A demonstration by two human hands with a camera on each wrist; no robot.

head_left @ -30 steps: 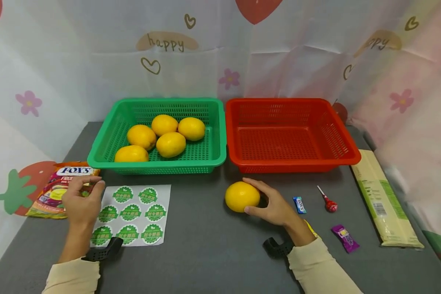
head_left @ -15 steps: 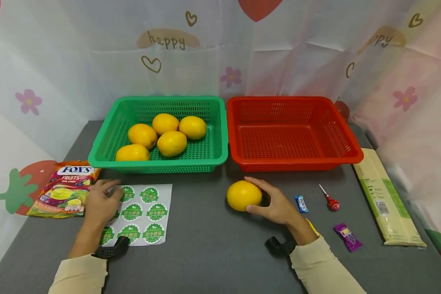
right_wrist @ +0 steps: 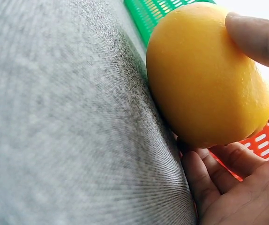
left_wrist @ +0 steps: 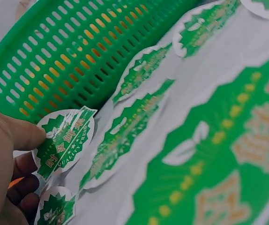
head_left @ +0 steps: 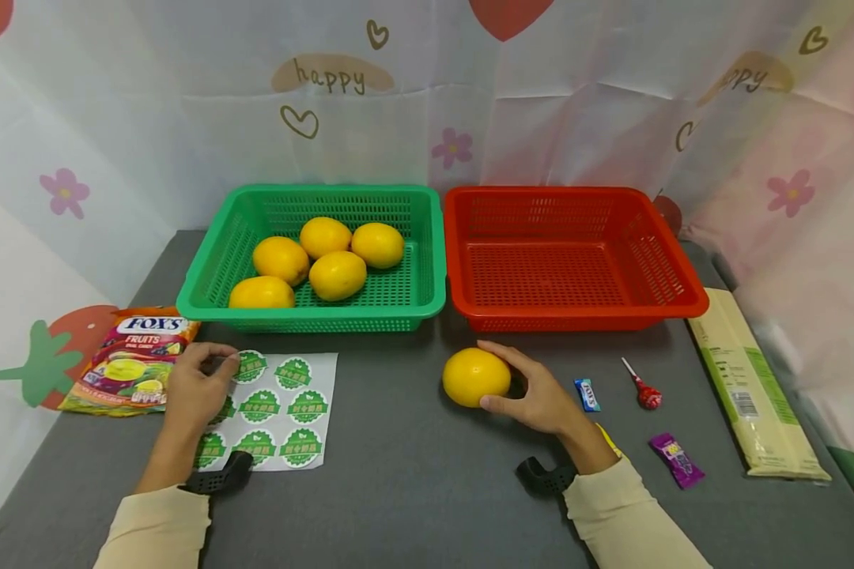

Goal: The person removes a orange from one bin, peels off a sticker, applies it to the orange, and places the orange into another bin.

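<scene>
My left hand (head_left: 195, 389) pinches the edge of a round green-and-white sticker (left_wrist: 68, 138) between thumb and fingers, at the upper left of the sticker sheet (head_left: 327, 419). In the left wrist view that sticker looks partly raised from the backing; the fingertips behind it are partly hidden. My right hand (head_left: 538, 395) holds a yellow lemon (head_left: 474, 378) on the grey table, thumb on one side and fingers on the other. The right wrist view shows the thumb on the lemon (right_wrist: 205, 75) and the fingers curled beneath it.
A green basket (head_left: 313, 318) with several lemons stands behind the sheet, beside a red basket (head_left: 591, 314). A candy bag (head_left: 124, 367) lies at left. Right of the right hand are a blue candy (head_left: 587, 395), a lollipop (head_left: 648, 395), a purple candy (head_left: 677, 460) and a long packet (head_left: 754, 387).
My left hand has moved right from over the candy bag, down to the sheet, and now pinches a sticker there. The right hand stays on the lemon.
</scene>
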